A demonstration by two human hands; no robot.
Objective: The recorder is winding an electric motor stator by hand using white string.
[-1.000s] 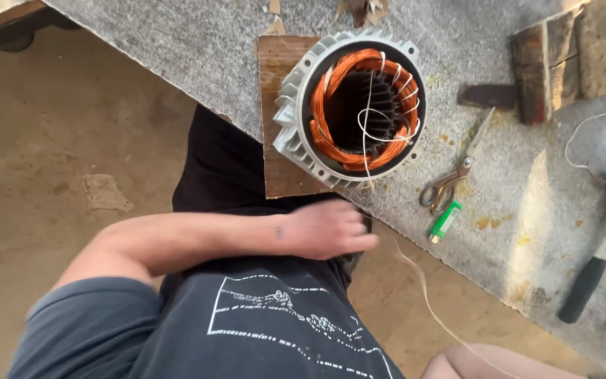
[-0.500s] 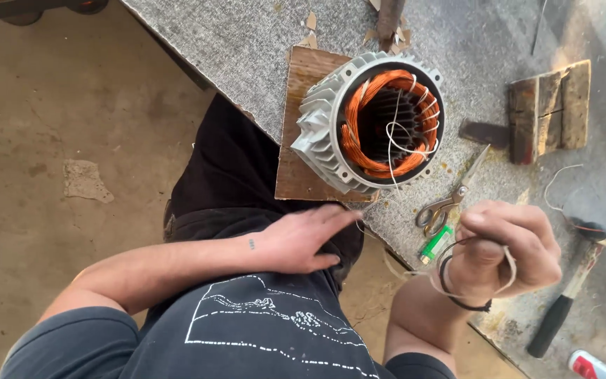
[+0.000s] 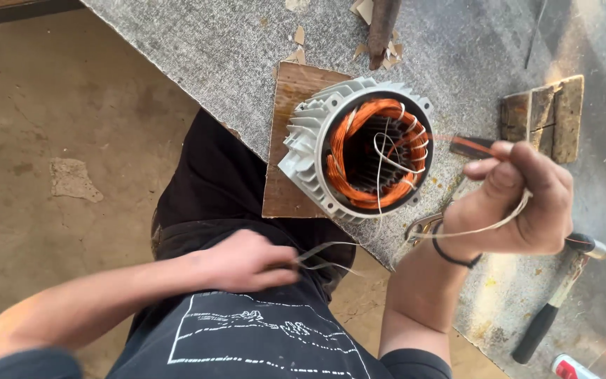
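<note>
My right hand point(image 3: 517, 200) is raised over the grey bench top point(image 3: 247, 63), curled closed around a loop of pale cord point(image 3: 485, 226) that runs across my palm and out past my wrist, where a dark band point(image 3: 452, 254) sits. A thin dark strip point(image 3: 473, 146) sticks out from between my thumb and forefinger, pointing toward the motor stator point(image 3: 359, 158). The stator lies just left of that hand, near but not touching it, tipped on its side on a brown wooden board point(image 3: 285, 140), its open bore facing me. I see orange copper windings point(image 3: 359, 130) packed round the inside, with pale cord point(image 3: 387, 151) looped across them.

My left hand point(image 3: 247, 261) is low, at my lap, well below the stator and apart from it. Its fingers are pinched shut on thin pale strands point(image 3: 327, 256) that fan out to the right. I cannot tell whether these strands join the cord in my right hand.

Scissors point(image 3: 422, 226) peek out just under my right wrist. Farther right a hammer point(image 3: 555, 305) with a black grip lies on the bench, and wooden blocks point(image 3: 545, 119) sit beyond my right hand. A rusty metal bar point(image 3: 381, 28) rests at the top edge of the bench.
</note>
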